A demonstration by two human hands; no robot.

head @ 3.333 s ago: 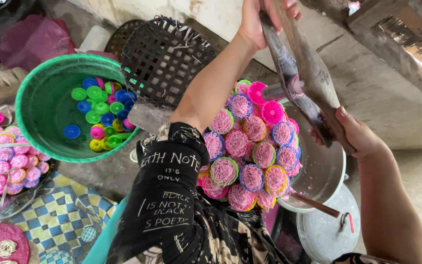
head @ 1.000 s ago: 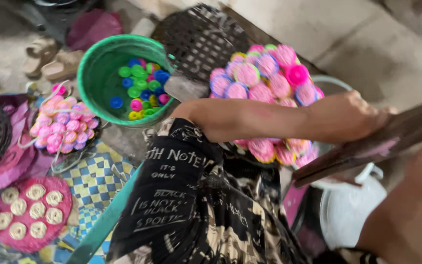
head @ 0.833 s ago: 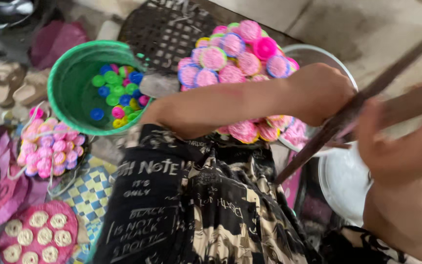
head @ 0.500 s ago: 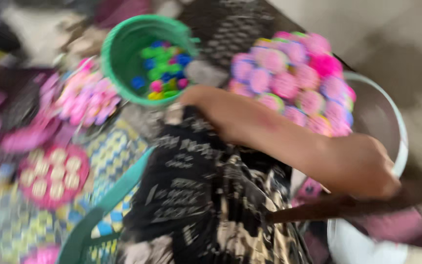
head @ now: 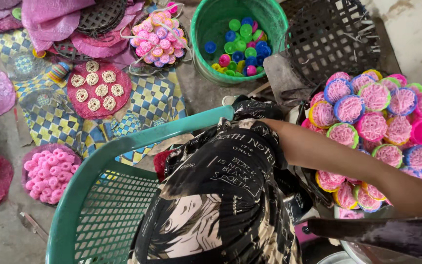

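My left forearm [head: 348,161] comes out of a black printed shirt [head: 221,186] and reaches right and down across the picture. Its hand is cut off by the right edge. My right hand is out of view. A dark flat board [head: 382,233] lies across the bottom right corner, just under the forearm. Behind the arm is a heap of pink noodle coils in coloured round moulds [head: 372,122].
A teal plastic chair [head: 103,171] stands at the lower left. Further off are a green bucket [head: 206,54] of coloured caps, a black woven basket [head: 333,39], a pink mat with cream coils [head: 98,90], a tray of pink coils [head: 50,171] and a chequered floor mat [head: 157,102].
My view has swung left and down, so the chair and floor mats now show. The forearm and the dark board have dropped toward the bottom right, and both hands have left the picture.
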